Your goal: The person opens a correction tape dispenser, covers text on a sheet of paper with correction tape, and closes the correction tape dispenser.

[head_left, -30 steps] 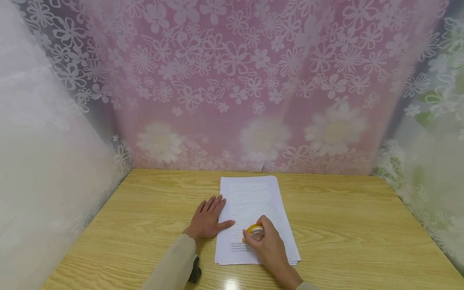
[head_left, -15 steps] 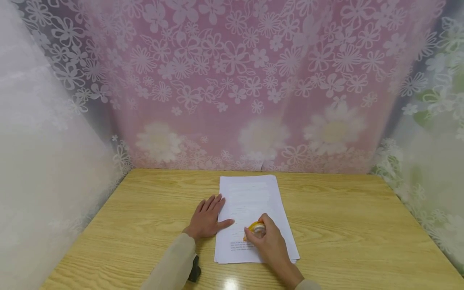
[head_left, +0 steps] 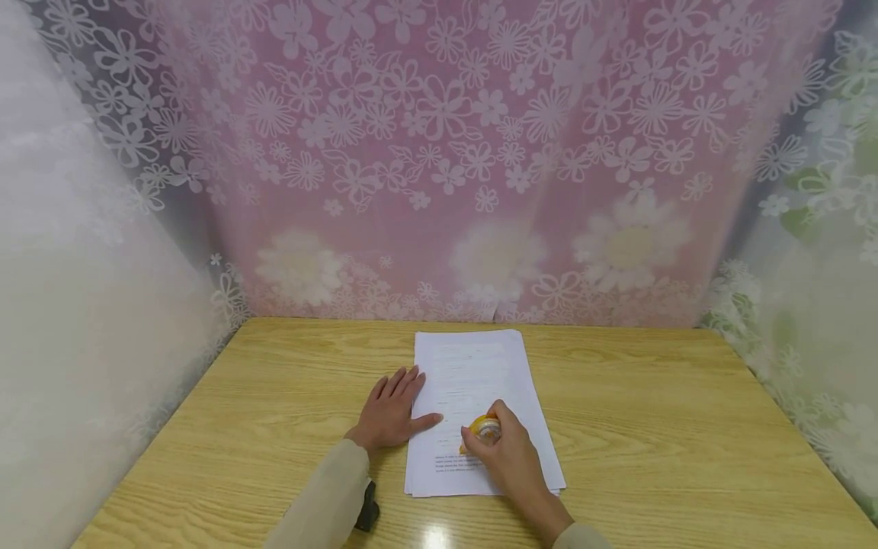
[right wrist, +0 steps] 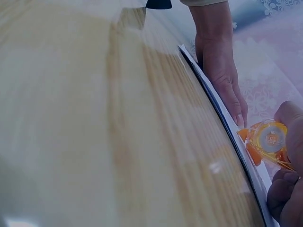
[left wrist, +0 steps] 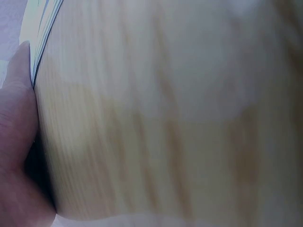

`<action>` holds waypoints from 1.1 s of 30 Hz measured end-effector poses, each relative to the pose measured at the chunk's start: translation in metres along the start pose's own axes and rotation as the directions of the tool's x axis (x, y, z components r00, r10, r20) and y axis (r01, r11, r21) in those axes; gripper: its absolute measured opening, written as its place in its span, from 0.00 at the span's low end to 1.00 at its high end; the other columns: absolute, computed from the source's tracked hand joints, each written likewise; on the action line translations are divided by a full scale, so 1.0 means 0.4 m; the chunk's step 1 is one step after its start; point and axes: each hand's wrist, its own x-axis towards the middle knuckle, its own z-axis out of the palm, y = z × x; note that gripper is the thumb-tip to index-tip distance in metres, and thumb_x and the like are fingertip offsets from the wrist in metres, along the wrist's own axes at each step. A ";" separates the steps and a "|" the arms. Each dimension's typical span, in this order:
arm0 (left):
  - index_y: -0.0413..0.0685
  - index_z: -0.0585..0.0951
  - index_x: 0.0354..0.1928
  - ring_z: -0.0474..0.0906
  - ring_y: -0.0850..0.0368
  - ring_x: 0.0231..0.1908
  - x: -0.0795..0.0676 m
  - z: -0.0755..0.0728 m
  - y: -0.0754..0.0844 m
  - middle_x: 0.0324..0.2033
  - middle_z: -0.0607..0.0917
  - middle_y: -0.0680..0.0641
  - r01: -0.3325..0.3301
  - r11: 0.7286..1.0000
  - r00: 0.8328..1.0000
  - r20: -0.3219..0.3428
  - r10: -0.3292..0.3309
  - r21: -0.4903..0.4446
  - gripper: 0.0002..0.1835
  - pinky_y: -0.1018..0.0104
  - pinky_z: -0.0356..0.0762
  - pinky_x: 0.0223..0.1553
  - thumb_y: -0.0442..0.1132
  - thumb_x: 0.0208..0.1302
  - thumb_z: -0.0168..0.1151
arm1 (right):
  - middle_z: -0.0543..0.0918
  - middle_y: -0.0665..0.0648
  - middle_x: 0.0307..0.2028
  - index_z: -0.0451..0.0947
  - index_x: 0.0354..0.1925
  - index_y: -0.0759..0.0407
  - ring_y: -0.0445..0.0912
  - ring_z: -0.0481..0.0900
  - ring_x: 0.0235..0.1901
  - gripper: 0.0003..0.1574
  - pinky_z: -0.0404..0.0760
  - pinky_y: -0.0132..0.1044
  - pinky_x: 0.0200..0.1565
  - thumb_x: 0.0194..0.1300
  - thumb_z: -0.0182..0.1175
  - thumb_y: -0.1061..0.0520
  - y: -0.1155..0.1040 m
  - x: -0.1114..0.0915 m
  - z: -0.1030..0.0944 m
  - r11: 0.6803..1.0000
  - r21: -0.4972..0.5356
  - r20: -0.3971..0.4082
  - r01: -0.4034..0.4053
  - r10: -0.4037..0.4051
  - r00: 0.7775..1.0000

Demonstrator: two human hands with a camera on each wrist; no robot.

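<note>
In the head view a stack of white paper (head_left: pixel 446 358) lies on the table, with a few lines of printed text near its bottom edge and pale, whited-out rows above them. My right hand (head_left: pixel 513 461) pinches an orange, see-through correction tape (head_left: pixel 487 429) between thumb and fingers. Its tip is down at the page, just over the left part of the printed lines. The right wrist view shows the round body of the correction tape (right wrist: pixel 271 137) from the side. My left hand (head_left: pixel 389 412) rests flat with spread fingers at the stack's left edge, thumb on the sheet.
The wooden table (head_left: pixel 652 427) extends to both sides of the paper. A flowered pink curtain (head_left: pixel 439 191) hangs behind its far edge, and pale sheets close in the left and right. A black device (head_left: pixel 368 509) sits at the left wrist.
My right hand has shifted slightly away from me with the correction tape, its tip staying near the left start of the text. The left hand holds its place on the paper.
</note>
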 end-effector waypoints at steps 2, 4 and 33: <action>0.44 0.62 0.71 0.51 0.44 0.70 -0.001 -0.001 0.000 0.70 0.60 0.43 -0.001 1.000 1.000 0.000 0.001 -0.005 0.44 0.45 0.48 0.67 0.68 0.64 0.49 | 0.74 0.49 0.32 0.64 0.33 0.52 0.43 0.73 0.29 0.21 0.76 0.34 0.26 0.58 0.69 0.48 -0.001 0.000 -0.001 1.000 0.000 -0.001 0.003 -0.003 1.000; 0.44 0.61 0.71 0.51 0.44 0.70 0.000 -0.002 0.001 0.71 0.59 0.44 0.002 1.000 1.000 0.004 -0.002 -0.004 0.44 0.45 0.47 0.67 0.68 0.64 0.49 | 0.74 0.49 0.32 0.64 0.33 0.52 0.42 0.73 0.29 0.21 0.75 0.33 0.26 0.58 0.69 0.48 -0.002 0.001 -0.003 1.000 -0.005 -0.003 0.009 -0.009 1.000; 0.46 0.60 0.72 0.49 0.45 0.71 0.017 0.025 -0.013 0.71 0.58 0.45 0.020 1.000 0.999 -0.028 -0.021 -0.024 0.46 0.46 0.44 0.67 0.70 0.63 0.47 | 0.73 0.50 0.29 0.65 0.30 0.53 0.43 0.69 0.27 0.21 0.72 0.31 0.24 0.56 0.71 0.53 0.019 0.016 -0.026 0.998 0.016 -0.030 0.063 -0.062 0.998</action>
